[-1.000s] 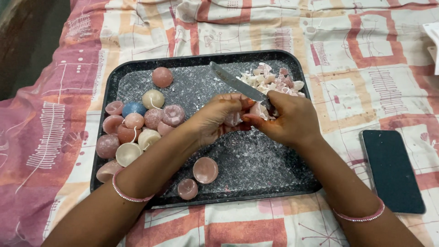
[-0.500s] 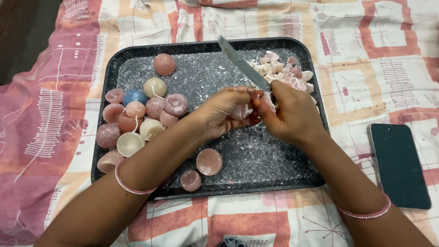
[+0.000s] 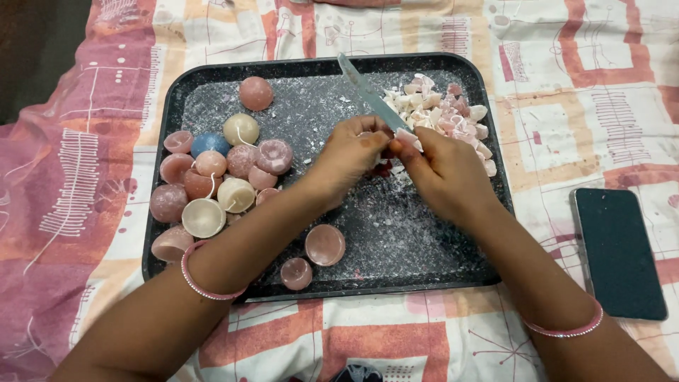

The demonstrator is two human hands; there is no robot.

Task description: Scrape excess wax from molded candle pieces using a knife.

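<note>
Right now the small pinkish wax piece (image 3: 382,161) sits pinched between both hands, above the middle of the black tray (image 3: 488,272), and it is mostly hidden, so I can't tell how much of it is left. The left hand (image 3: 350,159) has its fingers curled tightly round it; the right hand (image 3: 442,173) is clenched on the knife (image 3: 368,93), blade pointing up and away. To my eye, short shallow cuts directed away from the holding thumb would serve best, with chips falling onto the tray. The tray holds a heap of cut chips (image 3: 442,113) at its far right corner, a cluster of round wax candles (image 3: 212,177) along its left side, and white crumbs all over. A dark phone (image 3: 619,251) lies on the patterned bedsheet (image 3: 580,85) beside it.
</note>
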